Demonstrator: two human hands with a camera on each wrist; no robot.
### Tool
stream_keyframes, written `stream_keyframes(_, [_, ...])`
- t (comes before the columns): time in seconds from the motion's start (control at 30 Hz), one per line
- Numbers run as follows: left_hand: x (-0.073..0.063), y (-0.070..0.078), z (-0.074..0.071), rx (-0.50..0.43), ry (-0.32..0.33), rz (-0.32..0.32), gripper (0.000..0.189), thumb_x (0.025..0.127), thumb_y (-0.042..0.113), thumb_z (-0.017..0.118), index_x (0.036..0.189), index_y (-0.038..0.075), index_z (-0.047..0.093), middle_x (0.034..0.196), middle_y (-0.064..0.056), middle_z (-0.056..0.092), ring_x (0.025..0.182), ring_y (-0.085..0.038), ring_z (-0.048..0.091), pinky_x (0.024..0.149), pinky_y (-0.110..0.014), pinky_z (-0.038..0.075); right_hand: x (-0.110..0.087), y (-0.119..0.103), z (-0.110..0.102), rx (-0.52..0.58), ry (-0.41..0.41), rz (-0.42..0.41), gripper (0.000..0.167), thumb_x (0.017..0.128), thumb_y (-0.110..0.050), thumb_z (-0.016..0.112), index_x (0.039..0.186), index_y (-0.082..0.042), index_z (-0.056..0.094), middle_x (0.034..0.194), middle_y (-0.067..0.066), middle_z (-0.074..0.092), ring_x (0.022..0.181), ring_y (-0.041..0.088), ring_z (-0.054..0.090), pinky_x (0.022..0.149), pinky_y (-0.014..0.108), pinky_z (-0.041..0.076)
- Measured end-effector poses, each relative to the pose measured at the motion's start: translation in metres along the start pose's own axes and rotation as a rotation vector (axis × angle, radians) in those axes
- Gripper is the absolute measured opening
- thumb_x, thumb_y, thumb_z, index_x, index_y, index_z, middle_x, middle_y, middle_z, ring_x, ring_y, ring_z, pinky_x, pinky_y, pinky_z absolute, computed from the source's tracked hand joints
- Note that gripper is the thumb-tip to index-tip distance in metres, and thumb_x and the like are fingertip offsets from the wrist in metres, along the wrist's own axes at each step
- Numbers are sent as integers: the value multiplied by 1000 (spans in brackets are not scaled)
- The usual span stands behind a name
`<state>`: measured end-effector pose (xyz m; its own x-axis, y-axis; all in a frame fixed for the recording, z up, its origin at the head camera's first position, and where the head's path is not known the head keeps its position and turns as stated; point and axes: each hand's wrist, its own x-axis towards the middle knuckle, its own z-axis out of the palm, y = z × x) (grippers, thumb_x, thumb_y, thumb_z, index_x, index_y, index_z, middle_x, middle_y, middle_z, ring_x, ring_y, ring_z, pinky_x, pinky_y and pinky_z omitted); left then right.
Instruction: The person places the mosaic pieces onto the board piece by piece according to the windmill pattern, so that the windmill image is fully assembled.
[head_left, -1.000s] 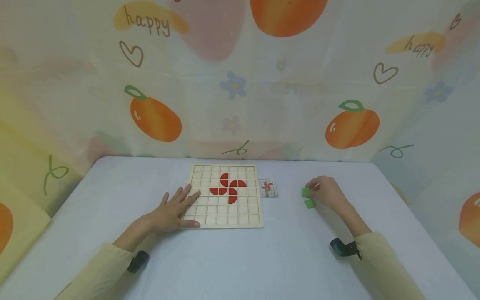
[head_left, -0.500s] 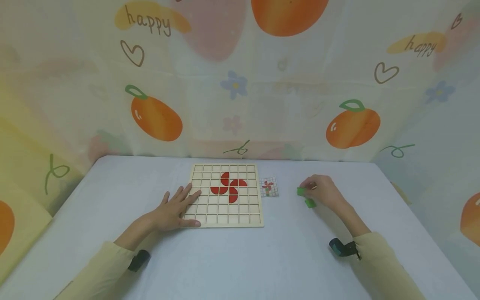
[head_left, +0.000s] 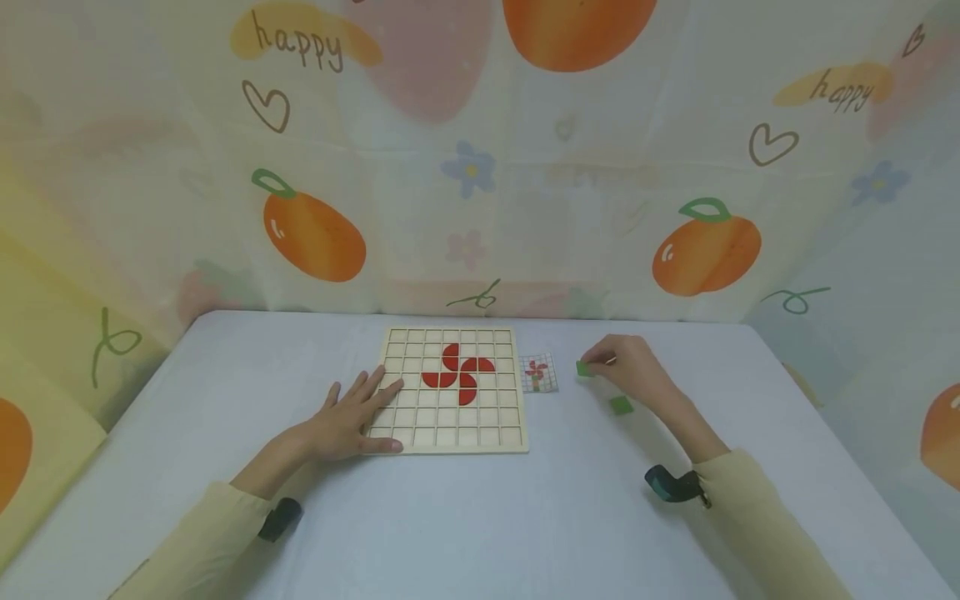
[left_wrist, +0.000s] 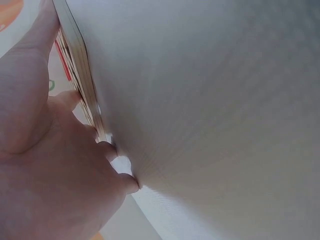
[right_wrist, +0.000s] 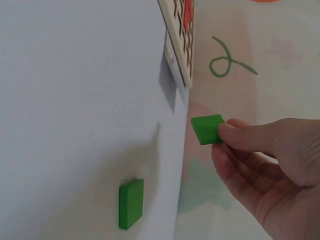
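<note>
My right hand [head_left: 633,367] pinches a green square tile [right_wrist: 207,129] between thumb and fingertips, held above the table in the right wrist view. A second green tile [head_left: 621,406] lies on the table below that hand. My left hand [head_left: 347,423] rests with spread fingers on the left edge of a pale wooden grid board [head_left: 491,421]; its thumb lies along the near corner. Red rounded pieces [head_left: 468,365] form a pinwheel in the board's cells. Against the board's right side lies a small pattern card [head_left: 539,372] with a printed red pinwheel and a green stem.
A white-covered table [head_left: 480,525] carries everything. Behind it hangs a curtain [head_left: 555,200] printed with oranges, hearts and flowers. Dark wrist cameras [head_left: 671,483] are strapped below both sleeves.
My right hand has lifted the pinched green tile and carried it left, toward the pattern card. The other green tile has stayed on the table. My left hand has kept its place.
</note>
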<state>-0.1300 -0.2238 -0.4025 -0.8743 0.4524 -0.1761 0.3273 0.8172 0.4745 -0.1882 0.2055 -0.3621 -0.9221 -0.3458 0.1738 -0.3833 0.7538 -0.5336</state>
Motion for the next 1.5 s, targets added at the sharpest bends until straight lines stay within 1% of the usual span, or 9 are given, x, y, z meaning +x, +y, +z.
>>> stream_keyframes(0.2, [-1,1,-1,-4,0,1,98,82,58,69,156,11,24,162,-24,3,146,-49,-1,109,-71,-6,6,-12,8,44,-16,-4,11,85,1,73,96,0,76,93,11,73,88,27,69,79,41,58])
stream_keyframes(0.4, [0,2,-1,4,3,-2,98,83,58,69,156,11,24,162,-24,3,146,-49,0,109,-71,-6,13,-24,17,76,-36,-21,12,85,0,73,96,0,76,93,9,73,87,24,69,77,37,58])
stream_keyframes(0.63, [-2,2,-1,7,2,-1,98,83,58,69,156,11,24,162,-24,3,146,-49,0,109,-71,-6,21,-40,33,84,-46,-34,11,85,-1,74,95,-3,77,93,6,73,86,20,68,74,33,57])
stream_keyframes(0.77, [-3,2,-2,-7,2,-5,98,83,57,70,156,11,24,162,-24,2,146,-49,-1,109,-71,-7,27,-51,45,127,-65,-25,11,85,-2,74,95,-4,77,93,5,72,85,18,68,71,29,57])
stream_keyframes(0.9, [-2,2,-1,-7,4,-7,98,83,58,69,156,11,24,162,-24,3,146,-49,-1,109,-70,-6,31,-63,54,154,-76,-54,10,85,-1,74,94,-4,77,92,5,72,83,17,67,69,27,56])
stream_keyframes(1.0, [-1,3,-1,-6,10,-3,98,82,58,69,156,11,24,162,-24,4,146,-49,0,109,-70,-6,33,-71,61,151,-77,-80,10,85,0,74,93,-3,77,91,5,72,82,16,66,71,27,56])
stream_keyframes(1.1, [-1,3,0,-15,12,-4,99,82,57,70,156,11,25,162,-24,4,146,-48,0,109,-70,-7,36,-78,68,163,-84,-87,10,85,0,74,93,-4,77,90,4,72,82,15,65,72,26,55])
stream_keyframes(1.3, [-3,3,-1,-27,6,3,99,82,56,71,156,10,24,161,-25,3,146,-49,-1,109,-70,-7,39,-89,82,196,-108,-76,9,85,-1,74,92,-5,77,89,2,72,81,13,64,72,23,54])
stream_keyframes(1.5, [-2,4,-2,-24,-1,0,98,83,57,70,156,11,23,162,-24,2,146,-49,-1,109,-70,-7,42,-99,93,196,-136,-63,7,86,-4,74,92,-7,78,89,0,72,82,13,64,72,22,53])
